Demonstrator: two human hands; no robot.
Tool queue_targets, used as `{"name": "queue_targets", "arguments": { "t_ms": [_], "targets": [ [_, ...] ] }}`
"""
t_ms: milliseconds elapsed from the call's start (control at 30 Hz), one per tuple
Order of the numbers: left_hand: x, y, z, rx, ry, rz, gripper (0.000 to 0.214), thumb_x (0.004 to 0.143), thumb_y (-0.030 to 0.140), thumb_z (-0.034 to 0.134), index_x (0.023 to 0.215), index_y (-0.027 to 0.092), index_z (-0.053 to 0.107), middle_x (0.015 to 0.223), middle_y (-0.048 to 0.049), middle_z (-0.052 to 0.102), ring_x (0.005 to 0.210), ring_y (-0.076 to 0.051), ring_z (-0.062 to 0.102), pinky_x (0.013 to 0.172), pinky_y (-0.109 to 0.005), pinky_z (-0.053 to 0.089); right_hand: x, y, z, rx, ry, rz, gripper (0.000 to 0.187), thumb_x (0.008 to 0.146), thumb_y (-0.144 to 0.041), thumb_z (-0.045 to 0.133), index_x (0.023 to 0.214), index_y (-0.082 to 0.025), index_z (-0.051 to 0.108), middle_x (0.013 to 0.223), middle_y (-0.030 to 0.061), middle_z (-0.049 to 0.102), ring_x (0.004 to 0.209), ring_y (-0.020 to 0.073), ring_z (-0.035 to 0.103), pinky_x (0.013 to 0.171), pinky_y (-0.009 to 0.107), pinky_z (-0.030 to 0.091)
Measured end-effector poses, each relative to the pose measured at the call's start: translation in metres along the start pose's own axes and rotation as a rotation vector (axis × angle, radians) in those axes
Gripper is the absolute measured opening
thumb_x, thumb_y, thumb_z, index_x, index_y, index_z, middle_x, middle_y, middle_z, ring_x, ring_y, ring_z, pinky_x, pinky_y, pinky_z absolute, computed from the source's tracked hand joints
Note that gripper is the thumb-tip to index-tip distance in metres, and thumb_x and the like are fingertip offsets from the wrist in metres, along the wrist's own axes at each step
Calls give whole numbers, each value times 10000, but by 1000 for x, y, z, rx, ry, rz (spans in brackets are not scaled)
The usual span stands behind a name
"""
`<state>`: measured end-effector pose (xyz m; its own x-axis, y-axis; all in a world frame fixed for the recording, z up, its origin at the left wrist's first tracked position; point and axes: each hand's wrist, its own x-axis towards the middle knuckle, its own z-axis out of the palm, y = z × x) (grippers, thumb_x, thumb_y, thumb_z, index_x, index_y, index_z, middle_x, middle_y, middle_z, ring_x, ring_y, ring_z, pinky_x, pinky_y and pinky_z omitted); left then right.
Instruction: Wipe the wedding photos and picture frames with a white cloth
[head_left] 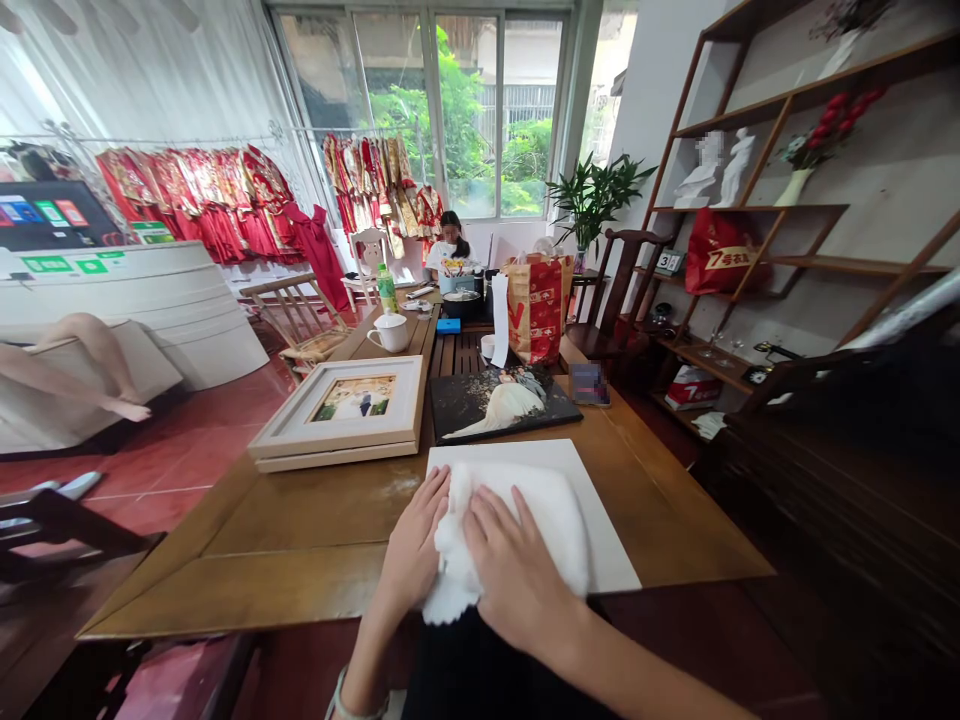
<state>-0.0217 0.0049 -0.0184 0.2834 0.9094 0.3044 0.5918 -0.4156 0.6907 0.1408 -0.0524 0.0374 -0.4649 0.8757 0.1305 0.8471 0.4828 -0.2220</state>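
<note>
A fluffy white cloth lies bunched over a white flat board at the near edge of the wooden table. My right hand presses on the cloth with its fingers spread. Beside it, my left hand rests along the left edge of the board, fingers stretched out and touching the cloth's edge. The cloth's scalloped corner hangs towards me between my hands. Just beyond the board is a dark photo panel showing a figure in a white dress.
Framed pictures are stacked at left on the table. Farther back stand a white mug, a green-labelled bottle and a red-and-tan paper bag. A person sits at the far end. Wooden shelves rise at right.
</note>
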Motion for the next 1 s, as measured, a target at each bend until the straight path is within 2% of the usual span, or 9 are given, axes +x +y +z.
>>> {"name": "queue_targets", "arguments": {
  "t_ms": [100,167,267,367,500,633,767,867,1000],
  "targets": [
    [0,3,1,17,8,-12,427,957,258,284,1327,217,495,1436,-42,442,1359,-196,349,1131,-428,284,15,4,1,-32,31,8,581,714,-127,502,1286,-33,462,1393,231,426,1344,315,292,1117,548,148],
    [0,3,1,39,12,-13,428,956,261,288,1323,205,500,1433,-52,445,1358,-203,350,1128,-434,291,12,5,4,-37,44,-11,570,713,-101,484,1278,-29,468,1390,230,430,1344,313,292,1120,538,156],
    [0,1,2,69,15,16,417,944,255,330,1323,216,499,1443,-55,432,1360,-210,347,1115,-432,316,-8,6,8,-23,55,-61,586,724,-94,467,1307,-37,444,1406,206,424,1360,297,266,1136,509,152],
    [-1,-2,3,104,-7,67,464,899,202,393,1358,212,453,1460,-75,402,1370,-229,325,1108,-448,323,-38,12,12,-26,68,-191,623,743,-125,472,1358,-61,394,1442,151,399,1378,271,231,1152,464,153],
    [0,-3,4,154,-48,81,527,864,176,419,1391,172,401,1466,-107,385,1384,-246,292,1113,-466,303,-64,29,21,-80,199,-322,550,810,-120,430,1359,-133,419,1434,76,432,1375,256,245,1124,462,242],
    [2,3,6,209,-42,50,481,892,175,353,1365,147,434,1450,-108,413,1383,-228,294,1121,-452,293,-61,43,23,-97,330,-258,497,833,-74,386,1310,-172,486,1366,60,518,1346,257,312,1084,480,295],
    [3,7,7,237,-25,30,447,923,221,327,1347,152,451,1449,-94,419,1383,-218,295,1127,-432,287,-42,62,15,-78,270,-67,616,712,17,393,1297,-143,502,1368,86,511,1326,251,346,1084,473,283],
    [3,8,7,235,-28,17,445,927,234,328,1344,142,453,1450,-101,417,1384,-224,293,1129,-434,281,-21,88,5,-56,207,100,694,613,58,391,1267,-131,529,1369,95,507,1319,233,356,1091,458,263],
    [2,8,6,236,-23,26,444,930,245,326,1347,154,450,1445,-92,426,1383,-221,297,1129,-429,282,2,121,-5,-25,209,194,673,587,37,416,1231,-107,549,1351,118,519,1303,236,374,1084,457,260]
  ]
}}
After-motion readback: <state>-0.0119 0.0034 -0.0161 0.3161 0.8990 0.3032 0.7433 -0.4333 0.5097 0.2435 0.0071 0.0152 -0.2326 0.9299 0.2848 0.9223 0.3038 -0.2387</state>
